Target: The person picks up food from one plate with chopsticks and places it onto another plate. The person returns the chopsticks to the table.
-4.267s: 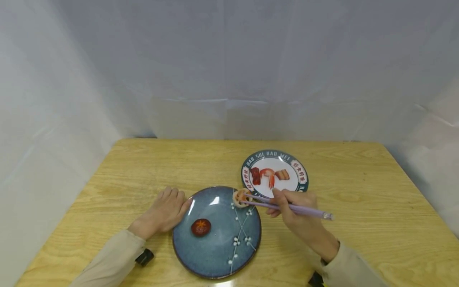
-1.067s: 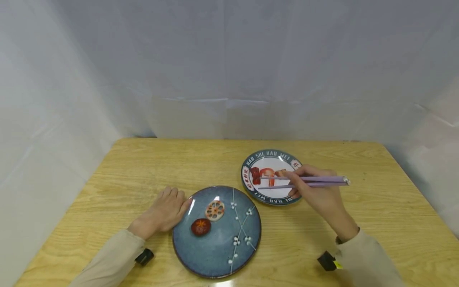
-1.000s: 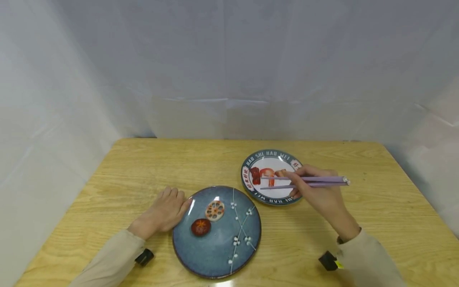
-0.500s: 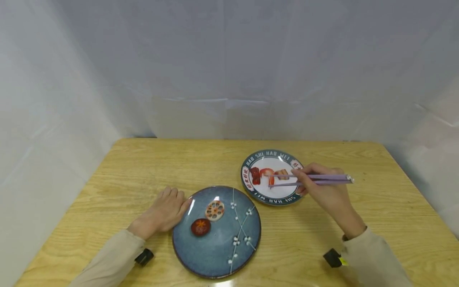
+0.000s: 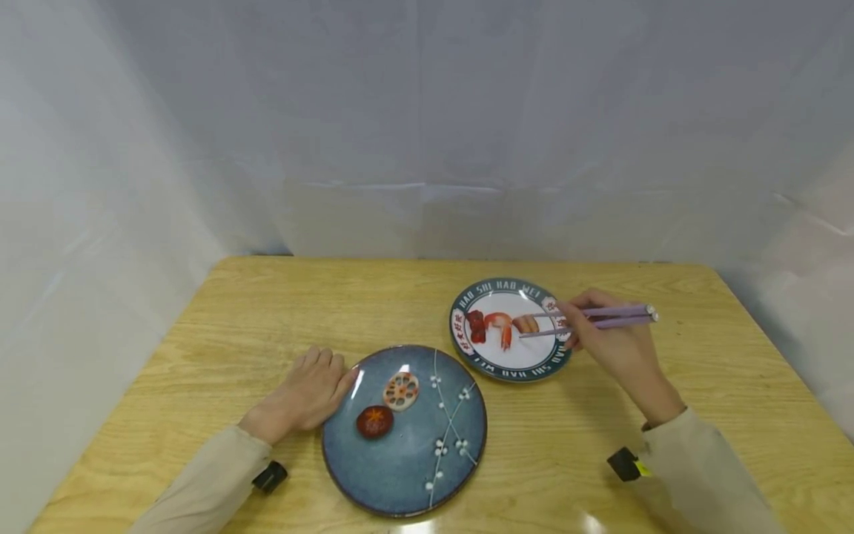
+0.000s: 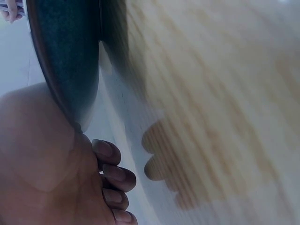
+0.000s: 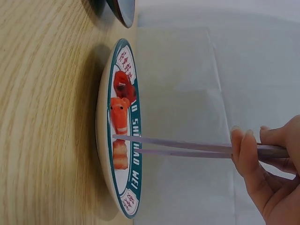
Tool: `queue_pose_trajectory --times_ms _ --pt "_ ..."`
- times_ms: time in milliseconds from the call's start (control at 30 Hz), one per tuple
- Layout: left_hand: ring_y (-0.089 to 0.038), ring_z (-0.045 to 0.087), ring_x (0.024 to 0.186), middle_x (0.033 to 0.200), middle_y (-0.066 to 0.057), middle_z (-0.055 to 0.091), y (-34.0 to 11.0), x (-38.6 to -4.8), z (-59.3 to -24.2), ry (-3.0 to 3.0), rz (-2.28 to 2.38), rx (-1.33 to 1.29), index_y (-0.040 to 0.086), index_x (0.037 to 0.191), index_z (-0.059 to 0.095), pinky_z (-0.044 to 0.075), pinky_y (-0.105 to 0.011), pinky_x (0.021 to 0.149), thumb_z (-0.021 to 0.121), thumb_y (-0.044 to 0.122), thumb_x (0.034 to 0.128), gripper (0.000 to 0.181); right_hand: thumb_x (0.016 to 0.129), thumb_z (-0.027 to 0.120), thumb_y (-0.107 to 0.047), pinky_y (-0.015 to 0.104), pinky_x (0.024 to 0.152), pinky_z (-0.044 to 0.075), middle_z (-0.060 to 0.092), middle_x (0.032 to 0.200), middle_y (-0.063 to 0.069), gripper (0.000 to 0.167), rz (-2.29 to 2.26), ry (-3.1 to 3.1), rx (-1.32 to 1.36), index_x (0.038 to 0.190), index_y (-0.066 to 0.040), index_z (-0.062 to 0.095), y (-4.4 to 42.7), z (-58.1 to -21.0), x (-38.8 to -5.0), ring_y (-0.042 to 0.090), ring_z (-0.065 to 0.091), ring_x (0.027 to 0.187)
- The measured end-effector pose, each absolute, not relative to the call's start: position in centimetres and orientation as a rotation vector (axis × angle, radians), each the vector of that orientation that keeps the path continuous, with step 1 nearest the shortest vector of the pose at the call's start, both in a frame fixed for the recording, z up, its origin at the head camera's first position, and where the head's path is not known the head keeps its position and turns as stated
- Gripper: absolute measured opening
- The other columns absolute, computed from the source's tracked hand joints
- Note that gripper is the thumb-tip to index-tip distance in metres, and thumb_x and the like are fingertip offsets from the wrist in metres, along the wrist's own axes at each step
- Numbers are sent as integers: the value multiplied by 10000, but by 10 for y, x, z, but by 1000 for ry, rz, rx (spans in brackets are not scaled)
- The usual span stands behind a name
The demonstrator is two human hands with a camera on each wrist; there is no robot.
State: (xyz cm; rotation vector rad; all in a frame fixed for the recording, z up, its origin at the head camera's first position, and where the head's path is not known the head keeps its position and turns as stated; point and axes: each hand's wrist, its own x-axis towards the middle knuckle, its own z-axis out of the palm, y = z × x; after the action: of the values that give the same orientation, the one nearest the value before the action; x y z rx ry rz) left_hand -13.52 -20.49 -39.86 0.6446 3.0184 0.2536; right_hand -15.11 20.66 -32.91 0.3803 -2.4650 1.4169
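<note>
My right hand (image 5: 610, 334) holds a pair of lilac chopsticks (image 5: 620, 317) over the right side of the small white plate with a green lettered rim (image 5: 514, 374). The chopstick tips lie on either side of a striped piece of pork belly (image 5: 526, 324); whether they touch it I cannot tell. Left of it on that plate are a shrimp (image 5: 502, 327) and a dark red glossy piece of food (image 7: 125, 87). My left hand (image 5: 303, 393) rests beside the large blue plate (image 5: 400, 475), its thumb touching the rim. On that plate sit a lotus root slice (image 5: 401, 391) and a shiitake mushroom (image 5: 375, 421).
Both plates stand on a light wooden table (image 5: 320, 297), the small one behind and right of the large one. Pale sheeting (image 5: 427, 133) hangs behind the table and at both sides. A black device (image 5: 624, 464) shows at the right sleeve, another (image 5: 270, 478) at the left.
The lotus root slice went from the chopsticks onto the blue plate beside the mushroom. My right hand then moved to the small plate, lately shifting right to the pork belly. The left hand stayed put.
</note>
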Motion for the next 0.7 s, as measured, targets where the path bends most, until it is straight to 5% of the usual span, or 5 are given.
queue_pose_trajectory --times_ms 700 --pt "-264 368 819 812 -71 394 -206 -137 -400 2989 292 617 67 855 448 324 -424 739 364 269 1044 289 956 621 -271 309 573 543 681 803 161 264 1347 -2781 339 988 -12 663 217 -314 -182 252 662 632"
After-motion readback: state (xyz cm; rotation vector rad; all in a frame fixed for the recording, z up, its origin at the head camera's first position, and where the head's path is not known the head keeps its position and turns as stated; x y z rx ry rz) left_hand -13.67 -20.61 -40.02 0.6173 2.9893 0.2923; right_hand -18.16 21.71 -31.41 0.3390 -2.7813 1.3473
